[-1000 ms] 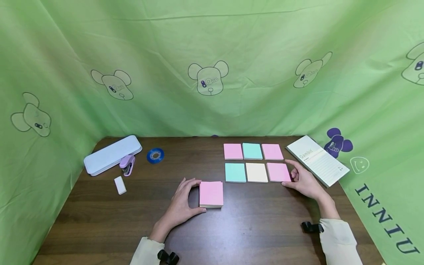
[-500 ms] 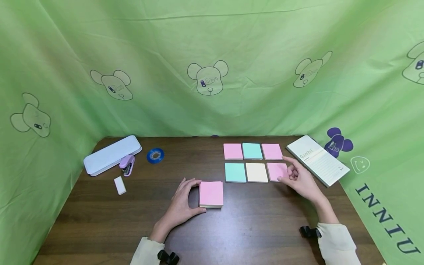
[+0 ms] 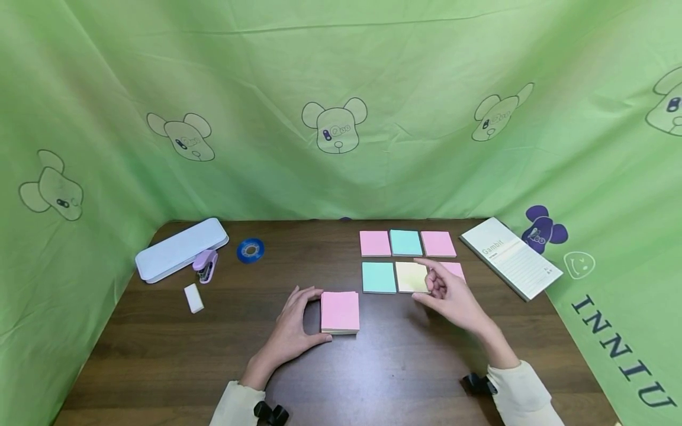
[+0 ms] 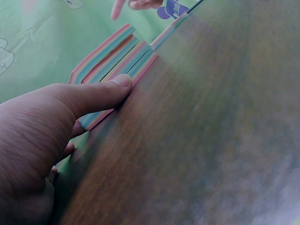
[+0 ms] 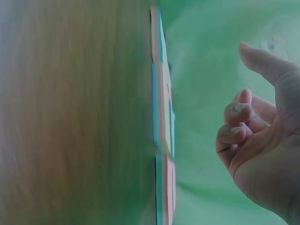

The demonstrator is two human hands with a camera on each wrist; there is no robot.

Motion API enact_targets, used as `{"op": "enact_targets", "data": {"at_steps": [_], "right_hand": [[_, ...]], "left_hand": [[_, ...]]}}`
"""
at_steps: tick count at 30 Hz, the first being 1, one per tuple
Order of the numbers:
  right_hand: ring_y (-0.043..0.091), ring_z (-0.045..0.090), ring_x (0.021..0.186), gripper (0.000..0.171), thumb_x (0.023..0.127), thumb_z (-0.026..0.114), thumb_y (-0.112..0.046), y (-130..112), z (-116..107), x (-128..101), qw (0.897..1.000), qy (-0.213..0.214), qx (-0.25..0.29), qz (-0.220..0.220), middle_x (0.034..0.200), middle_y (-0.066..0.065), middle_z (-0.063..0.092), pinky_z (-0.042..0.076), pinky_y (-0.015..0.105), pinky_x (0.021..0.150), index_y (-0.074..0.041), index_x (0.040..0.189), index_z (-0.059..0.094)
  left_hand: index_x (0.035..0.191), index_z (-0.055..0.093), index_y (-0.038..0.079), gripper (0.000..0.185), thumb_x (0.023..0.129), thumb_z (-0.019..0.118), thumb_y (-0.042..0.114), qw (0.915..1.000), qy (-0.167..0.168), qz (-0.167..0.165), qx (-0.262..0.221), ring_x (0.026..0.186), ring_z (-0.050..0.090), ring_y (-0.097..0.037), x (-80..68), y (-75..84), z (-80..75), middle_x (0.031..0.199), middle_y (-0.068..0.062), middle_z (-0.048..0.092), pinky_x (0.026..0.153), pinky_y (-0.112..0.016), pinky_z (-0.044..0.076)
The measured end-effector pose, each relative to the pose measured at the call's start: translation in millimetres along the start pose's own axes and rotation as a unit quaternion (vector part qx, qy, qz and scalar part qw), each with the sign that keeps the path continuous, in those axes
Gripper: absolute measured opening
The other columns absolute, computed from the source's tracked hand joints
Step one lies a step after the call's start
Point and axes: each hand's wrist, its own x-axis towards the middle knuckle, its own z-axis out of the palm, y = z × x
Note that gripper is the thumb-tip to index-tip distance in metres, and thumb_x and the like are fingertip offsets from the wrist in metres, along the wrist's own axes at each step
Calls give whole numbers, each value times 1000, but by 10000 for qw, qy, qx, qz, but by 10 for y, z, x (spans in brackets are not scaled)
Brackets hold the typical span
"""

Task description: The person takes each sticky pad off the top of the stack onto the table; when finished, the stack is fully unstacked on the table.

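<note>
A stack of sticky notes [image 3: 340,312], pink on top, sits mid-table. My left hand [image 3: 290,325] grips its left side, the thumb [image 4: 108,93] on the near edge and the fingers behind. Striped edges of several pads show in the left wrist view. My right hand [image 3: 455,299] hovers over the front row, holding nothing. Its thumb and index finger are spread beside the cream sticky note pad [image 3: 409,275], the other fingers curled. It partly covers the pink pad [image 3: 455,271] at the right. A teal pad [image 3: 379,278] lies at the row's left end.
Behind lies a row with a pink pad [image 3: 375,243], a teal pad [image 3: 405,242] and another pink pad [image 3: 438,244]. A notepad [image 3: 511,258] is at right. At left are a pale case [image 3: 181,248], purple stapler [image 3: 205,264], white eraser [image 3: 193,297] and blue tape roll [image 3: 250,250].
My right hand has moved left, from the pink pad at the front row's right end to over the cream pad. My left hand stays on the stack.
</note>
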Motion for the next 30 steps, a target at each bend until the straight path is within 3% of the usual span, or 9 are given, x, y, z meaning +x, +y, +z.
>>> {"op": "enact_targets", "data": {"at_steps": [7, 16, 25, 30], "right_hand": [[4, 46, 66, 69, 87, 93, -3, -125, 323, 24, 9989, -353, -289, -127, 85, -3, 56, 43, 20, 57, 1, 148, 62], [4, 46, 68, 69, 85, 97, -11, -297, 690, 45, 9980, -548, -310, -20, 85, -2, 57, 43, 20, 61, 1, 144, 66], [5, 50, 70, 82, 81, 102, -31, -411, 1022, 62, 9946, -839, -613, 12, 93, -5, 61, 45, 21, 64, -8, 151, 65], [6, 49, 78, 90, 77, 103, -39, -439, 1159, 64, 9933, -791, -813, -222, 98, -5, 57, 44, 23, 66, -9, 153, 63]], "left_hand": [[155, 56, 10, 96, 75, 106, 22, 10000, 1, -13, -27, 160, 40, -39, -11, -2, 1, 154, -10, 62, 135, -66, 23], [155, 56, 9, 95, 75, 106, 23, 10000, 10, -45, 21, 161, 39, -41, -5, 7, 5, 155, -11, 61, 133, -68, 25], [154, 56, 8, 95, 75, 106, 21, 10000, 15, 38, -19, 160, 39, -42, -9, -1, -2, 154, -13, 61, 133, -69, 25], [154, 56, 8, 95, 75, 106, 21, 9999, 33, 84, -47, 160, 39, -44, -9, -11, 4, 154, -14, 61, 132, -71, 25]]}}
